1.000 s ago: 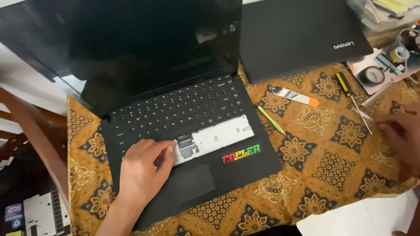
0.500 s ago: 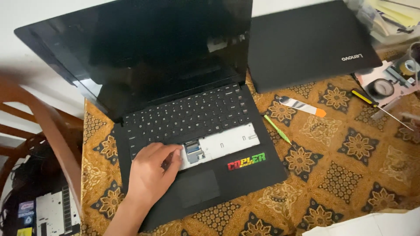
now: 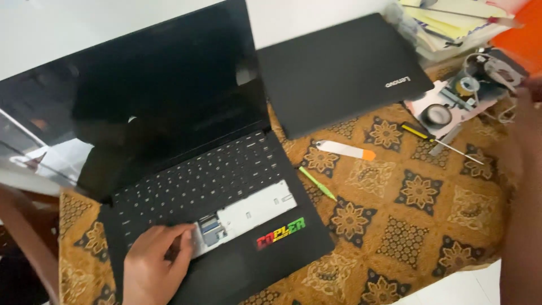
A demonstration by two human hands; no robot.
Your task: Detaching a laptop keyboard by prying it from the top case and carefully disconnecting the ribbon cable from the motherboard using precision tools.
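An open black laptop lies on a brown patterned cloth. A strip of its bottom key rows is gone, which bares a white panel with a small blue-grey connector at its left end. My left hand rests on the keyboard beside that connector, fingertips on the keys, holding nothing. A multicoloured sticker sits on the palm rest. My right hand is a blur at the right edge, near the clutter at the back right. Its fingers cannot be made out.
A closed black laptop lies behind. On the cloth are a green stick, a white and orange pry tool, a yellow-black screwdriver and a tape roll. Stacked papers sit at the back right; a wooden chair stands left.
The view has swung left and down. My left hand stays at the keyboard's exposed strip. My right hand has lifted off the cloth toward the back right.
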